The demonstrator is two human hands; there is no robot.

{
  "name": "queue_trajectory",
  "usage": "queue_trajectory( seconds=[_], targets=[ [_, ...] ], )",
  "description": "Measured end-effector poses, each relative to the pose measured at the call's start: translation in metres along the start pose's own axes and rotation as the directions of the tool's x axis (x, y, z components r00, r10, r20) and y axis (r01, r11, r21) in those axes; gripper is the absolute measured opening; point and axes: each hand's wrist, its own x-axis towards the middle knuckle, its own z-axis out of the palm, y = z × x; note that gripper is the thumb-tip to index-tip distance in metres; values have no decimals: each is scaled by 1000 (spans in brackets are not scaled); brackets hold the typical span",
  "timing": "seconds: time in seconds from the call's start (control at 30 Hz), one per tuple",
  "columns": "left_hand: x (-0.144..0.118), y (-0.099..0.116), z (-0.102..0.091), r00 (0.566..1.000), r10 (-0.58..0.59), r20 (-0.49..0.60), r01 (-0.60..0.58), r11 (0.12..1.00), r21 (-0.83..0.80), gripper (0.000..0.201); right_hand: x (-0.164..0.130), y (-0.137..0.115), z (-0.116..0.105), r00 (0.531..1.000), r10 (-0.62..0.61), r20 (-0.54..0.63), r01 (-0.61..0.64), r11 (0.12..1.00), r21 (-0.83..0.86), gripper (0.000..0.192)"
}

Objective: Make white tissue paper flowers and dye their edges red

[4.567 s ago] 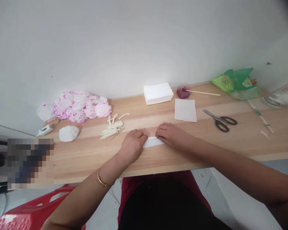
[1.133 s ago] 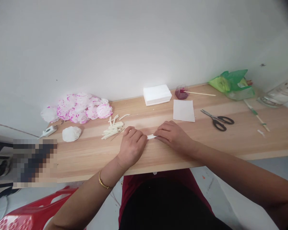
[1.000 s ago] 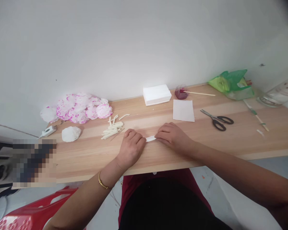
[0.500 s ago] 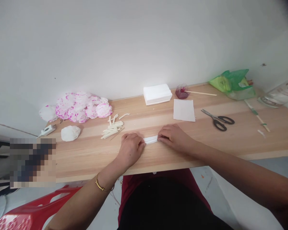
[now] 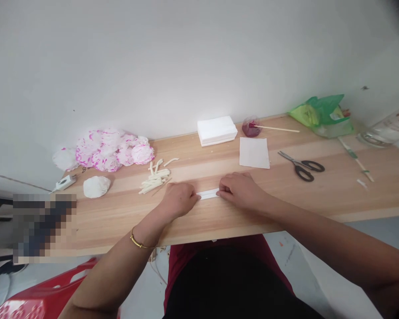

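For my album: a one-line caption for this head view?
Both hands, left and right, press a folded white paper strip on a wooden table.

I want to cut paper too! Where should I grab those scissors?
Take the scissors by the two black loop handles at their near right end, coming from the right. They lie flat on the table with the metal blades pointing left and away, so your fingers stay off them.

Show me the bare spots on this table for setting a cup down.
Bare wood lies on the table between the white lump and left hand, and in front of the scissors. Crowded: the back edge around the paper flowers and tissue stack.
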Motion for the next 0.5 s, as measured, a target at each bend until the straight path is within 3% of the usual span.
queue_trajectory(
  seconds=[0.13,0.27,0.4,0.5],
  targets=[
    [4,4,-7,997,-55,55,53,997,50,26,7,4,-3,999,30,44,-34,996,80,17],
    [6,4,-6,997,-76,13,76,997,18,15,11,8,-5,997,26,67,-35,988,149,17],
    [4,0,4,997,1,-80,-11,993,-122,3,9,11,-7,995,3,96,-24,977,212,12],
    [0,1,12,984,70,-165,-101,976,-190,12,6,13,-6,995,-26,99,2,972,233,6]
  ],
)
